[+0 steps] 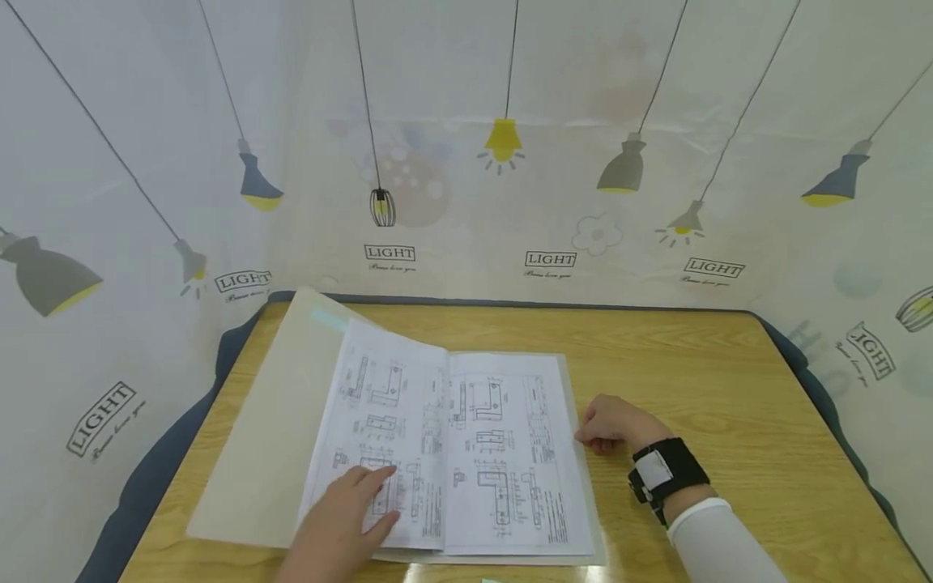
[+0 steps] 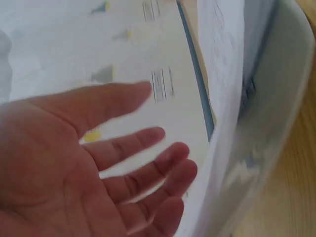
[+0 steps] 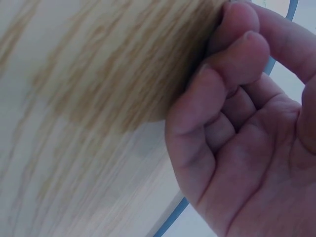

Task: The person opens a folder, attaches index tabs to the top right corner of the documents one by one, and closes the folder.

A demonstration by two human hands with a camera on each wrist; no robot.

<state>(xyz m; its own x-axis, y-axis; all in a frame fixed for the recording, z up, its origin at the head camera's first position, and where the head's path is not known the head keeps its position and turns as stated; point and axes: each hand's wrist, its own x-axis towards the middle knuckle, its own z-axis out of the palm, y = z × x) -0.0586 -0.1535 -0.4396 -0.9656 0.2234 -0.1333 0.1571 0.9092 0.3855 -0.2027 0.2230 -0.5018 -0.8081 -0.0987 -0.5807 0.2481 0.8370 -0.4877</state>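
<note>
A document folder with a pale cover lies opened out. Its white pages carry printed technical drawings. My left hand is over the lower part of the left page, fingers loosely spread. From the left wrist view, that hand shows a bare palm and relaxed, slightly bent fingers, with the page edges beyond. My right hand rests on the table at the folder's right edge, fingers curled. In the right wrist view, that hand has its thumb and index tips close together at the top; whether they pinch anything is hidden.
The folder lies on a wood-grain table with a dark edge. Behind and at both sides hangs a pale curtain printed with lamps and the word LIGHT. A black strap is around the right wrist, above a white sleeve.
</note>
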